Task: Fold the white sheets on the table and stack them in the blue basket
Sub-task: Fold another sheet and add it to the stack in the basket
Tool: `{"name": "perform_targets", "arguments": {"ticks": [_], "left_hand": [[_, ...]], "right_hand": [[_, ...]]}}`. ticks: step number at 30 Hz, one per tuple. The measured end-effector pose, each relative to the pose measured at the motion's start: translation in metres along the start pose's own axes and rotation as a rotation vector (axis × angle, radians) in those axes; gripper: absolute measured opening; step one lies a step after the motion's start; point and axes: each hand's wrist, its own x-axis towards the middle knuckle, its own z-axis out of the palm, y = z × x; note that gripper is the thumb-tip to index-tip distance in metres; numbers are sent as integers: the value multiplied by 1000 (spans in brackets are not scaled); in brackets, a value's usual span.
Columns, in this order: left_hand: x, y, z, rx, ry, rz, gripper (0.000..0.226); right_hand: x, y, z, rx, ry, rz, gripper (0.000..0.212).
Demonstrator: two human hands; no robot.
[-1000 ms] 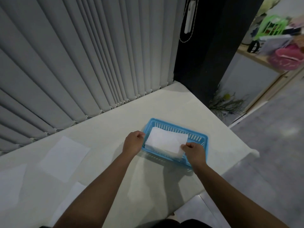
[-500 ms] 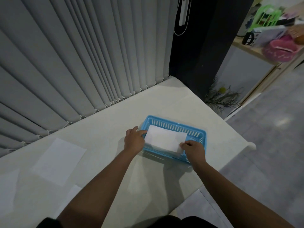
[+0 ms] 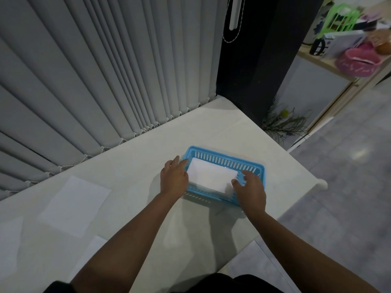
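The blue basket (image 3: 224,158) stands on the white table (image 3: 211,127) near its right edge. A folded white sheet (image 3: 209,176) lies flat inside it. My left hand (image 3: 174,176) rests at the basket's left end, fingers apart and touching the rim beside the sheet. Over the basket's right end my right hand (image 3: 250,186) hovers with fingers spread and its thumb at the sheet's right corner. Neither hand grips the sheet. An unfolded white sheet (image 3: 74,206) lies flat on the table to the left.
Two more flat sheets lie at the left edge (image 3: 10,240) and under my left forearm (image 3: 93,252). Grey vertical blinds (image 3: 105,70) hang behind the table. The table's rounded corner (image 3: 321,183) is just right of the basket, with floor beyond.
The folded sheet went down from above the basket's rim to lie flat inside it. Both hands, which were pinching its ends, have spread their fingers and let go.
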Motion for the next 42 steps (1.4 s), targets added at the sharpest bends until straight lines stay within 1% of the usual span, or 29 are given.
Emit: {"name": "perform_targets", "arguments": {"ticks": [1,2,3,5,7,9,12,14,16,17,19,21,23,24,26,27,29,34,38,40,42], "left_hand": [[-1,1,2,32,16,59,46],[-2,2,5,80,2,117,48],[-2,2,10,130,-37,165,52],[-3,2,20,218,-131,216,57],[-4,-1,30,276,-181,223,61],[-5,-4,36,303,-188,224,64],[-5,-7,38,331,-181,237,65],[-6,-7,37,325,-178,239,64],[-8,-7,34,244,-143,216,63],[-10,-8,31,166,-106,183,62],[-13,-11,25,-28,7,73,61],[-16,-14,21,-198,88,-83,59],[-20,-14,21,-357,56,-229,58],[-23,-12,22,-431,17,-268,56],[-28,-7,23,-544,-40,-287,50],[-31,-5,24,-570,-44,-294,48],[-35,-3,22,-597,-20,-327,47],[-48,-12,15,-663,80,-389,45],[-70,-42,6,-717,149,-477,45],[-80,-62,-2,-724,198,-530,44],[-92,-81,-11,-720,250,-564,43]], "right_hand": [[-1,2,1,-107,10,-121,42],[-3,4,2,-206,-29,-231,47],[-3,6,5,-303,-108,-313,52],[-3,10,14,-488,-262,-406,62],[-1,17,21,-580,-334,-438,68],[2,22,23,-592,-360,-454,70],[6,28,21,-621,-365,-483,72],[6,30,18,-609,-339,-474,72],[6,32,13,-536,-274,-410,70],[7,33,9,-486,-223,-359,68],[9,38,1,-407,-109,-231,69],[11,43,-6,-291,-65,-58,73],[11,47,-6,-64,-99,114,79],[11,47,-5,66,-135,176,81],[8,44,-4,311,-187,243,82],[6,42,-4,391,-204,260,81],[3,38,-6,459,-230,273,76],[-2,28,2,505,-293,189,71],[-18,9,19,506,-350,122,68],[-31,-3,31,509,-391,80,70],[-46,-15,44,511,-446,43,78]]}}
